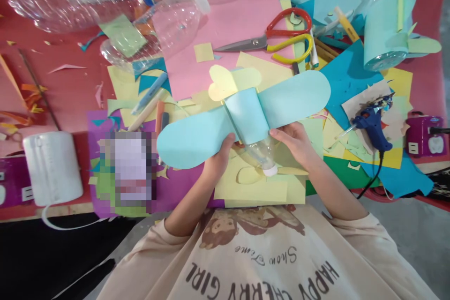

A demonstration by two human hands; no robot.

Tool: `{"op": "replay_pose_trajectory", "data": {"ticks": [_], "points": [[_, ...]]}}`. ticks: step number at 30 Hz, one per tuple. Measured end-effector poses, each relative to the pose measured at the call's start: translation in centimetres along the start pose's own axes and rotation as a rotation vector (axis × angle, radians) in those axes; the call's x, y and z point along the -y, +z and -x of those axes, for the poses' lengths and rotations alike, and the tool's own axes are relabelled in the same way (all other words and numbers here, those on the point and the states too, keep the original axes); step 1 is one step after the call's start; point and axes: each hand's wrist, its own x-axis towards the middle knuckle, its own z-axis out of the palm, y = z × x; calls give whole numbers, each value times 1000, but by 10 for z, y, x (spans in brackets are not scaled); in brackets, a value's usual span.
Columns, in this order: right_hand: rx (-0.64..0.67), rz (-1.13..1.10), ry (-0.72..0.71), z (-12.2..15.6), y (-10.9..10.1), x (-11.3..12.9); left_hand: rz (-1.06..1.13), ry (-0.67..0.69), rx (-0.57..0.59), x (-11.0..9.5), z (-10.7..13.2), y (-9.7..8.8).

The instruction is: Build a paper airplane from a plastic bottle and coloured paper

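A paper-wrapped plastic bottle (246, 115) with two light blue paper wings is held up in front of me, its white cap (270, 170) pointing toward my body. Pale yellow paper tail pieces (223, 83) stand at the far end. My left hand (221, 154) grips the model beneath the left wing (193, 138), thumb near the wing's root. On the other side, my right hand (290, 137) pinches it by the right wing's root, thumb at the bottle's edge. The fingers of both hands are partly hidden under the paper.
Red-and-yellow scissors (270, 42) lie on pink paper beyond the model. A blue glue gun (372, 126) rests at the right. Clear plastic bottles (183, 16) lie at the back; a paper-wrapped bottle (385, 28) stands back right. At left is a white zip case (52, 166).
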Motion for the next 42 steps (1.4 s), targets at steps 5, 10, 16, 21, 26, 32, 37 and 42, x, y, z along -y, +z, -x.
{"op": "replay_pose_trajectory", "data": {"ticks": [5, 10, 16, 21, 26, 32, 37, 42], "points": [[157, 170, -40, 3, -2, 16, -56, 71, 109, -16, 4, -6], [169, 195, -47, -13, -25, 38, -89, 169, 274, -24, 7, -11], [69, 263, -191, -56, -73, 82, -47, 233, 58, -32, -12, -27], [169, 377, -92, -90, -87, 101, -562, 449, -77, -42, -43, -56], [207, 381, -54, -115, -80, 87, -791, 374, -65, -38, -55, -58], [153, 632, -366, -105, -59, 85, -760, 459, -124, -42, -55, -54], [-298, 852, -847, -51, -29, 75, -596, 637, -192, -65, -43, -45], [132, 874, -684, -35, -14, 29, -506, 605, 64, -66, -48, -26]]}}
